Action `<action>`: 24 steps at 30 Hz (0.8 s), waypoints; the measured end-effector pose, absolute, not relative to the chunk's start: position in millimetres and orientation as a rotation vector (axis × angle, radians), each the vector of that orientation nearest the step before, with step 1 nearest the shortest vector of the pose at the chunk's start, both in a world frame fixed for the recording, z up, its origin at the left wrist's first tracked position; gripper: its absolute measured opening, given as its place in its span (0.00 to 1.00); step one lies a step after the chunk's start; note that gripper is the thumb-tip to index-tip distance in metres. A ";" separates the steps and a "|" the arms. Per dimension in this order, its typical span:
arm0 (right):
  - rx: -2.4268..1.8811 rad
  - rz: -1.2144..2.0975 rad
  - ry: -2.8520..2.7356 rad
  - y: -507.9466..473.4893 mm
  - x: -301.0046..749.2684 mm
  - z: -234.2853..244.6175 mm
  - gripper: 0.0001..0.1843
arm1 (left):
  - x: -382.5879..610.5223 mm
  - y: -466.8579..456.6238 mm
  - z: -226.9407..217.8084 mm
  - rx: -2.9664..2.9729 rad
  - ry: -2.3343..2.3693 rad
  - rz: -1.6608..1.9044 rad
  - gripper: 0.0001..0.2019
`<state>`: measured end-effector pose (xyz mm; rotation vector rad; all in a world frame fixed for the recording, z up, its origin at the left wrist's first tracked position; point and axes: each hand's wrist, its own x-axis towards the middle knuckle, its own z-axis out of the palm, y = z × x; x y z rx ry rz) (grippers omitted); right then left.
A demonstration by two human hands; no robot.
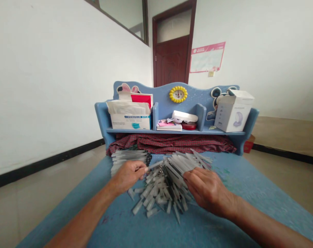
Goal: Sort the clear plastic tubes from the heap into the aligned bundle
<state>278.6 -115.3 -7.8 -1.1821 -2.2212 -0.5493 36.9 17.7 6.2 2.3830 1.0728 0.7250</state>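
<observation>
My left hand point(132, 175) is closed in a pinch on a slim translucent pen barrel point(155, 165), which points right over the pile. Curled on the right, my right hand point(206, 186) has its fingertips against long translucent pen barrels point(180, 163); what lies inside its grip is hidden. Between the hands is a loose heap of short translucent pen caps point(156, 189), with several dark thin pieces among them. Behind my left hand, a neat row of pale pens with black ends point(127, 158) lies side by side.
A blue table point(135, 230) carries everything. At its back stands a blue shelf point(177, 131) with a mask box point(132, 121), papers, a red round tin point(189, 126), and a white box point(233, 112). Red checked cloth point(171, 143) is bunched beneath the shelf.
</observation>
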 end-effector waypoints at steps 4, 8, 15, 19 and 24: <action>-1.380 -0.300 -2.081 -119.7 289.5 1.9 0.10 | 40.1 16.4 8.1 2.425 1.051 0.698 0.15; -1.730 -0.068 -1.943 -123.8 310.5 9.3 0.09 | 42.1 18.2 7.0 2.451 1.040 0.700 0.16; -2.017 0.086 -2.072 -133.8 313.3 -6.1 0.07 | 43.6 23.9 2.6 2.419 1.066 0.588 0.17; -2.020 0.110 -2.087 -131.3 311.3 -12.6 0.07 | 44.9 19.9 3.9 2.398 1.070 0.575 0.17; -1.941 0.125 -1.990 -131.6 314.1 -3.1 0.10 | 45.5 12.2 6.6 2.415 1.048 0.585 0.17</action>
